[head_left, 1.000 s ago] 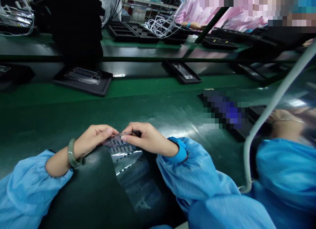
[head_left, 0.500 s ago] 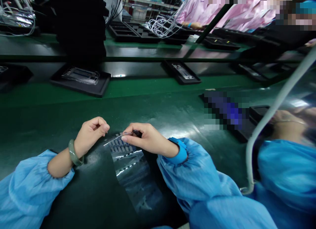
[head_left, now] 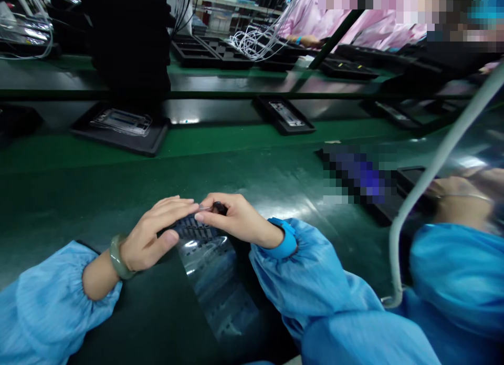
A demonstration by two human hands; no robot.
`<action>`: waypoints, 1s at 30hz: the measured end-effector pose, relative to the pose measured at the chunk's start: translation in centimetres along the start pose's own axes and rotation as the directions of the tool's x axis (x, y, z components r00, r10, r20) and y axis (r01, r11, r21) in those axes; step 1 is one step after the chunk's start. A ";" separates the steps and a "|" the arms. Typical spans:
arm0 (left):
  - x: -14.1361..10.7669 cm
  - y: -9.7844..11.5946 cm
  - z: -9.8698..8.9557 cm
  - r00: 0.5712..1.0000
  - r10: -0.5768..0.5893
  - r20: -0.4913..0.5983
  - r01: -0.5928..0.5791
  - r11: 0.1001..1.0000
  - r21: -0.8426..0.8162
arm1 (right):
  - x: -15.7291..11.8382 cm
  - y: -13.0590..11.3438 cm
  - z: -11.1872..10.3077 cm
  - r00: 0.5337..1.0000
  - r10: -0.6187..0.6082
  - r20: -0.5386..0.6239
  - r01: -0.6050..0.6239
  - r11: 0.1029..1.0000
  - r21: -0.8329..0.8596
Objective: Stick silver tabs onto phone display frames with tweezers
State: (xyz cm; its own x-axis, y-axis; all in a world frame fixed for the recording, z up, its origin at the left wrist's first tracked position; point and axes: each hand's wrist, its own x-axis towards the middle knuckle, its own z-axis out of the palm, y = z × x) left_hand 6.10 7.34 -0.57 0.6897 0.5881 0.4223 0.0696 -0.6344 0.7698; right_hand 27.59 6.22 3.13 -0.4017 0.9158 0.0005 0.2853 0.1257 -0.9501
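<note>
My right hand [head_left: 236, 220] is closed, its thumb and forefinger pinching slim tweezers [head_left: 203, 208] with a dark rear end. Beneath it lies a clear plastic sheet [head_left: 224, 281] on the green bench, carrying rows of small dark-and-silver stickers [head_left: 195, 228] at its far end. My left hand [head_left: 151, 239] is open, fingers stretched to the right and thumb apart. Its fingertips come up close to the tweezers; whether they touch is unclear. The left fingers hide the tweezers' tip.
Black trays with phone-frame-like parts stand on the ledge behind: a left tray [head_left: 155, 142] and a middle tray [head_left: 297, 128]. A stack of black trays [head_left: 128, 39] rises at the back left. A grey hose [head_left: 417, 202] crosses the right side, beside a co-worker's blue sleeve [head_left: 457, 270].
My left hand has moved right towards the tweezers and gone from closed fingers to outstretched ones. My right hand has stayed nearly in place with the tweezers.
</note>
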 end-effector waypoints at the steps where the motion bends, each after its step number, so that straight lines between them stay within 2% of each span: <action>1: -0.1 0.0 0.1 0.998 -0.051 -0.023 0.049 0.996 -0.072 | 0.0 0.0 0.0 1.000 -0.012 0.004 0.012 1.000 -0.009; 3: -0.1 0.1 0.4 0.993 -0.103 -0.055 0.095 0.987 -0.128 | 0.0 -0.1 -0.1 0.999 -0.030 0.019 0.030 0.999 -0.043; 4: -0.1 0.2 0.4 0.994 -0.089 -0.057 0.083 0.992 -0.100 | 0.0 -0.1 -0.1 0.999 -0.033 0.024 0.035 0.997 -0.068; 8: 0.1 0.3 0.4 0.998 0.034 0.051 -0.043 0.983 0.176 | 0.0 0.1 0.0 0.998 -0.047 0.035 0.053 0.982 -0.183; 10: 0.2 0.3 0.4 0.997 0.016 0.073 -0.030 0.980 0.195 | 0.0 0.2 0.0 0.997 -0.059 0.039 0.066 0.975 -0.214; 12: 0.2 0.3 0.6 0.997 -0.067 0.027 0.065 0.995 0.071 | 0.0 0.2 -0.1 0.997 -0.061 0.044 0.069 0.977 -0.200; 14: 0.1 0.1 0.9 0.981 -0.191 -0.029 0.183 0.967 -0.180 | 0.0 0.0 -0.3 0.998 -0.062 0.026 0.066 0.984 -0.166; 16: 0.1 -0.3 1.2 0.950 -0.308 -0.057 0.255 0.865 -0.432 | 0.0 -0.1 -0.6 0.998 -0.064 -0.026 0.060 0.987 -0.147; 18: 0.1 -0.7 1.5 0.922 -0.382 -0.066 0.277 0.767 -0.579 | 0.1 -0.2 -1.0 0.993 -0.074 -0.095 0.056 0.983 -0.173; 22: 0.4 -1.0 1.4 0.894 -0.441 -0.082 0.283 0.697 -0.659 | 0.2 0.0 -1.8 0.971 -0.143 -0.190 0.071 0.937 -0.343; 30: 1.1 -0.5 0.7 0.811 -0.529 -0.250 0.223 0.674 -0.704 | 0.5 1.4 -2.9 0.917 -0.356 -0.181 0.182 0.775 -0.605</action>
State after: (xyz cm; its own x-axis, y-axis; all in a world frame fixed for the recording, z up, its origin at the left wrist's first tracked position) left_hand 7.37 7.98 -0.82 0.3425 0.9380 0.0544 -0.3069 0.0570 0.9500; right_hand 30.33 7.99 2.72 -0.3123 0.8637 0.3956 0.6742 0.4949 -0.5482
